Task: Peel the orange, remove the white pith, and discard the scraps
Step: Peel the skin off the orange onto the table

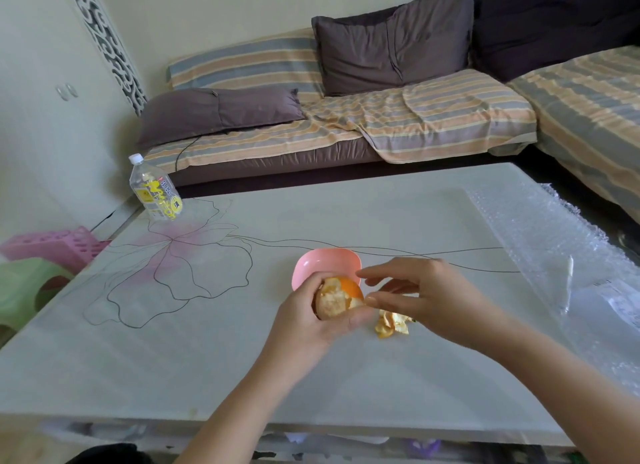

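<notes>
Orange held just above the surface, directly in front of the pink bowl, cupped in the left hand with the fingers curled under and around the fruit, closed on it. Near face mostly stripped to pale pith; patch of bright rind remaining on the far upper side. Right hand alongside, loosely spread, thumb and forefinger tips meeting at the torn rind edge on the fruit's right; whether a flap is actually pinched there cannot be told. Loose peel scraps lying on the surface below the right hand, outside the bowl. Handling judgement: light, small enough for one palm, firm overall but soft under point pressure; segments likely to burst and leak if squeezed, leaving the grip slippery. Support from beneath with a broad, gentle cradle, not a clamp. Take hold of the rind at the raised torn edge, where a nail can slip under, and pull low along the curve so that the flap comes away in a large piece. Rind stiff yet brittle, prone to snapping into short bits. Pith thin, fibrous and weak: pinch strands near their root and draw along the segment lines
</notes>
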`<state>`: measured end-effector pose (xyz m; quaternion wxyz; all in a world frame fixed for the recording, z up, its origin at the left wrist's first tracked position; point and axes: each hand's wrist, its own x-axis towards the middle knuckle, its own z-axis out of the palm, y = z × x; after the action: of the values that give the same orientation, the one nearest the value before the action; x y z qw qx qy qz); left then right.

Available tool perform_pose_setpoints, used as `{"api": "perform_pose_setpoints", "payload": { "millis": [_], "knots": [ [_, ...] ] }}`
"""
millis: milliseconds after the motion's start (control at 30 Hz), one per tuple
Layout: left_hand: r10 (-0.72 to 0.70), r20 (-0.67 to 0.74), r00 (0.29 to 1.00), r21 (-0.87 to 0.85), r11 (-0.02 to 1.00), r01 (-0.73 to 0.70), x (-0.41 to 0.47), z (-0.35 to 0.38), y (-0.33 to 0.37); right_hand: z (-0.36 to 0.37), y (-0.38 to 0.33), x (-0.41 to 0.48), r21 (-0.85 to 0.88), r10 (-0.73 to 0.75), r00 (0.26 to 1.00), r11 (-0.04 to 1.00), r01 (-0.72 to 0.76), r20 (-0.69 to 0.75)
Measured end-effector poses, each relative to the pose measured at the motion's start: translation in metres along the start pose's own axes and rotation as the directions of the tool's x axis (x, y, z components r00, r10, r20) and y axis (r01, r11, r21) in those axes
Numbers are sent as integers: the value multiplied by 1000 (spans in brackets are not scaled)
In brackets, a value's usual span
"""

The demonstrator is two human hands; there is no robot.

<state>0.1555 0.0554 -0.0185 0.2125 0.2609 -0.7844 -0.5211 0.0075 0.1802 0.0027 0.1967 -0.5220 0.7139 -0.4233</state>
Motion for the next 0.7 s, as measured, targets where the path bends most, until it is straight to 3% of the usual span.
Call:
{"api": "perform_pose_setpoints", "payload": {
  "millis": [167,300,700],
  "knots": [
    [54,38,998,-28,998,-53,-1,-2,3,0,-6,-6,15,-181,983,983,181,-21],
    [59,58,997,-74,996,-55,-2,2,5,-2,-7,-6,21,-231,970,972,233,-72],
    [147,150,978,-113,985,-130,-8,6,11,-8,-10,-16,-168,-319,944,938,303,-80]
  ]
}}
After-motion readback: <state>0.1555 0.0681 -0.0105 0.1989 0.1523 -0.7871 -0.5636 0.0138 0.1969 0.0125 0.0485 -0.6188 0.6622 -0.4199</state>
